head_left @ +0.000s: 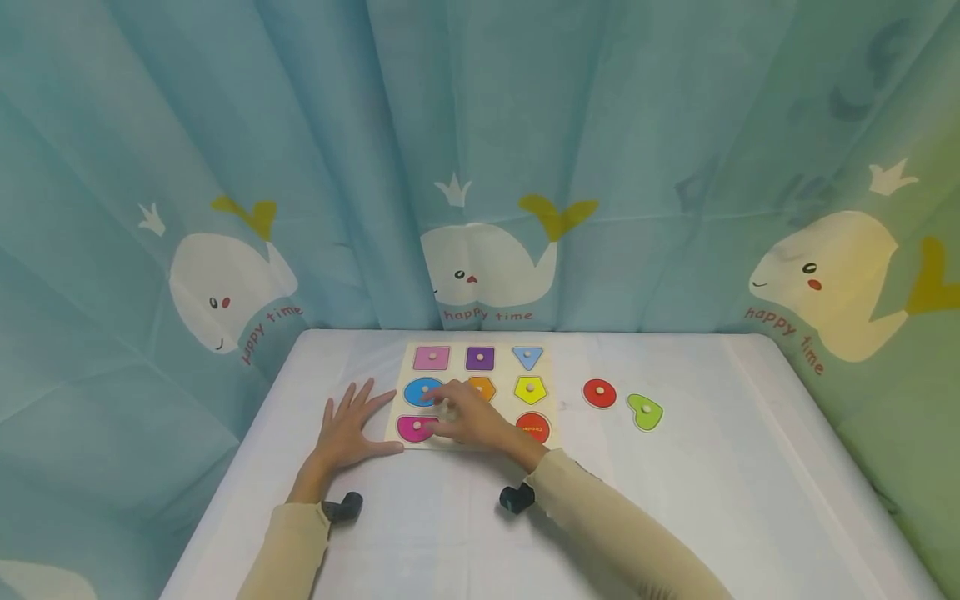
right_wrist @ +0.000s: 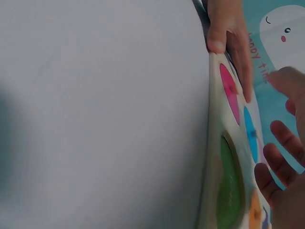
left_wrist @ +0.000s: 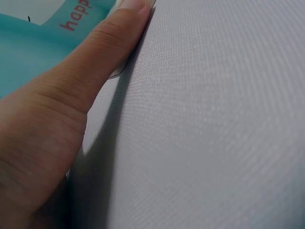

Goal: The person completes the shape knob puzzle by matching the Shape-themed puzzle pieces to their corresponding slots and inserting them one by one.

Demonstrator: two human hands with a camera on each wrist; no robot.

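Observation:
A wooden knob puzzle board (head_left: 397,408) lies on the white table, with coloured shape pieces seated in it. My left hand (head_left: 348,429) is spread at its left side, with thumb and fingers touching the edge. Over the board, my right hand (head_left: 471,417) hovers with fingers apart and holds nothing, near the blue oval (head_left: 412,392) and the magenta half-round piece (head_left: 407,428). In the right wrist view a bare green recess (right_wrist: 230,188) shows. The red recess marked "Circular" (head_left: 532,427) is also bare. The orange hexagon (head_left: 487,388) is partly hidden by the right hand.
To the right of the board lie a red round piece (head_left: 600,393) and a green heart piece (head_left: 645,412), each with a knob. Pale blue curtains (head_left: 637,125) with whale prints hang behind the table. Dark wrist cameras (head_left: 517,499) sit low over the tabletop.

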